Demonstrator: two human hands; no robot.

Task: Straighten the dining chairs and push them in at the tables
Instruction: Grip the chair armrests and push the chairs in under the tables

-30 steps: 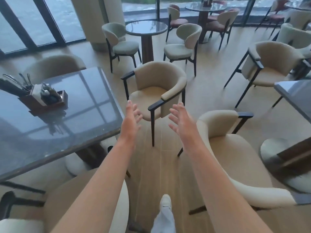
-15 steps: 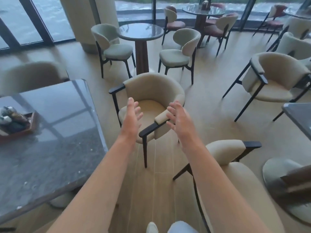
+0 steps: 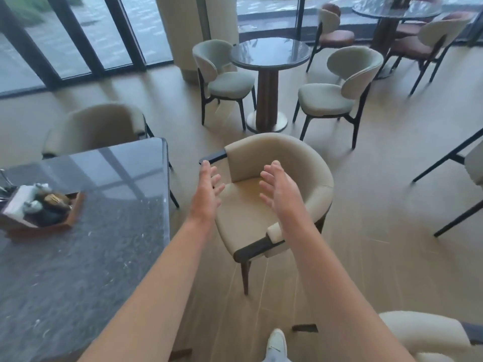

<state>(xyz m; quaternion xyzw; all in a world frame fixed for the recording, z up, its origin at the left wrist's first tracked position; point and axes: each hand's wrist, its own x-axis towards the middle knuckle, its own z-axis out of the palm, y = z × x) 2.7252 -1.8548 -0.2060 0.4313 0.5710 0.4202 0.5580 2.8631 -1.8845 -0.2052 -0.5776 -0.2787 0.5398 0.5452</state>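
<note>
Near the centre of the frame a beige armchair is seen, pulled away from the dark rectangular table that fills the lower left, its seat turned towards the table. Above its seat two bare hands are held out: the left hand over the seat's left edge and the right hand over its middle. The fingers of both are spread and nothing is gripped; whether the chair is touched cannot be told.

Eight chairs can be counted in all: the central one, one beige chair tucked at the table's far end, two grey-green chairs at the small round table in the upper middle, two brown-seated chairs at a second round table at the upper right, one partly cut off at the right edge, and one at the lower right corner. Three tables are counted.

On the rectangular table, at the left edge, a wooden tray is placed; a white holder and several small condiment vessels are held in it, too blurred to number.

A white shoe is visible at the bottom edge.
</note>
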